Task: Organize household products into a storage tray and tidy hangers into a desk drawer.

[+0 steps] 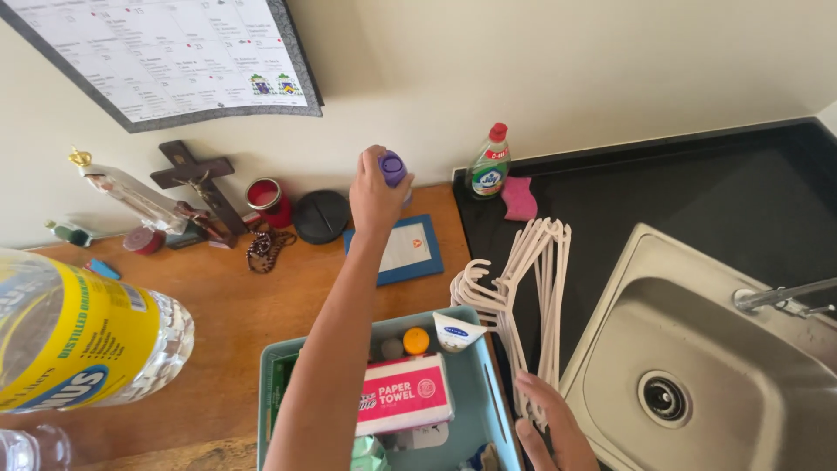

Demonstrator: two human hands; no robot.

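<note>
Left hand (377,194) grasped purple-capped bottle (393,168) at desk's (218,305) back edge | right hand (549,427) fingers gripped white hangers (523,296) beside sink (697,366)

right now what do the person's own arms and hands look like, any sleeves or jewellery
Both are bare. The left hand and its long forearm show no sleeve, glove, watch or ring. The right hand is only partly in view at the bottom edge; its fingers show no ring, and its wrist is cut off.
</note>
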